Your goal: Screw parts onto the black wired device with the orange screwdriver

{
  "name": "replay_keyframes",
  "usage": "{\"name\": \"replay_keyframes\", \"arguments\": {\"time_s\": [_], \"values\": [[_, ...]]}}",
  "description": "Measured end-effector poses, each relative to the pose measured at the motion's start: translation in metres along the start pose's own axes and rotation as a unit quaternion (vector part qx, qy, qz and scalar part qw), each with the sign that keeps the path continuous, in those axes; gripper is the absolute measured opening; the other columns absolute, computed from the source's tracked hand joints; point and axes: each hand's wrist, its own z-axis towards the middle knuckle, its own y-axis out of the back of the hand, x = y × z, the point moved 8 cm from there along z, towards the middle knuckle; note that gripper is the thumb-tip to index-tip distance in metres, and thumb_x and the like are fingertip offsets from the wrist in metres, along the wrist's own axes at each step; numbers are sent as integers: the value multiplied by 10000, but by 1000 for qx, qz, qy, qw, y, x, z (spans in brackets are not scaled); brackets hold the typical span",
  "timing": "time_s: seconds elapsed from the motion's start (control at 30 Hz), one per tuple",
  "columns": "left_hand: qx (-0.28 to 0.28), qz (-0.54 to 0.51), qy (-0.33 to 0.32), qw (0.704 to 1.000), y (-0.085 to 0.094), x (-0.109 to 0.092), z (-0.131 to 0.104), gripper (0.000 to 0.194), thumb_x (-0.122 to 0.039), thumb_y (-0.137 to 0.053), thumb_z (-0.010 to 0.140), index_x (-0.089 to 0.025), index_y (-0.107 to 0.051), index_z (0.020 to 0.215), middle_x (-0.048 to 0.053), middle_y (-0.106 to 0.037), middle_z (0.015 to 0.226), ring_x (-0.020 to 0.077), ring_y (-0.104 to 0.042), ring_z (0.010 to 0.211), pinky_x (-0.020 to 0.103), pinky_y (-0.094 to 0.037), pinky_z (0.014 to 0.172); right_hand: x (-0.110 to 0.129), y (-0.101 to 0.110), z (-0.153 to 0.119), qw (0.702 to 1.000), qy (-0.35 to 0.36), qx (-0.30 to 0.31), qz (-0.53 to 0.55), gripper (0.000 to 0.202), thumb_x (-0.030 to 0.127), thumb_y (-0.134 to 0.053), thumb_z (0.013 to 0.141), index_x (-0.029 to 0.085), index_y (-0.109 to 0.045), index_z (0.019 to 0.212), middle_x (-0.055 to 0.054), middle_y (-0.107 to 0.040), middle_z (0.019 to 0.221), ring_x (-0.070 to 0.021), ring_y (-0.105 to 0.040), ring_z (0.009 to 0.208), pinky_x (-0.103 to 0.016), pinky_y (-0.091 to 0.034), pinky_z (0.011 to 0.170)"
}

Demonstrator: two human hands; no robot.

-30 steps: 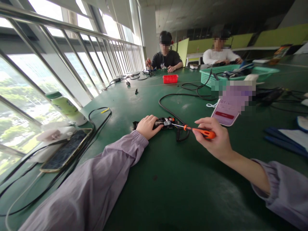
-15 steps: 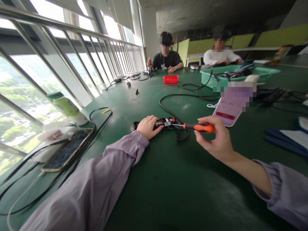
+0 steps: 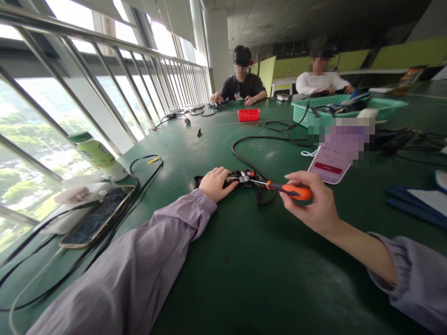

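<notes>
My left hand (image 3: 217,184) is closed over the left part of an opened black corded device (image 3: 240,178), pressing it to the green table. Its exposed end shows silvery and orange-red parts and thin wires; the palm hides much of the rest. In my right hand (image 3: 314,200) is a screwdriver (image 3: 295,190) with an orange and black handle, held between thumb and fingers. The shaft points left and slightly up, its tip at the device's exposed parts. Whether the tip sits in a screw I cannot tell. A black cord (image 3: 240,151) loops behind the device.
A lit phone (image 3: 330,165) leans behind my right hand. Beyond are a green basket (image 3: 303,114) of parts and a red tray (image 3: 248,115). On the left stand a green-capped bottle (image 3: 99,156) and another phone (image 3: 98,216) among cables. Two people sit across the table.
The screwdriver's handle end has dropped slightly, so the shaft slants more. My left hand and the device stay put. A co-worker across the table has lowered a raised hand to the tabletop.
</notes>
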Motion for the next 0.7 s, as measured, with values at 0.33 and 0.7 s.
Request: {"name": "replay_keyframes", "arguments": {"time_s": [0.33, 0.7], "values": [[-5, 9, -5, 1000, 0, 0, 0, 366, -484, -418, 875, -167, -567, 981, 71, -605, 921, 217, -555, 858, 340, -444, 759, 4, 0, 2, 1000, 17, -2, -2, 353, 168, -637, 713, 239, -513, 1037, -39, -625, 876, -202, -627, 791, -362, -540, 696], [-7, -9, -3, 1000, 1, 0, 0, 352, -479, -436, 865, -171, -569, 971, 74, -600, 911, 222, -556, 858, 349, -447, 764, 4, -1, 2, 1000, 17, 4, 1, 368, 160, -634, 717, 240, -501, 1050, -40, -619, 876, -192, -623, 764, -355, -537, 683]]}}
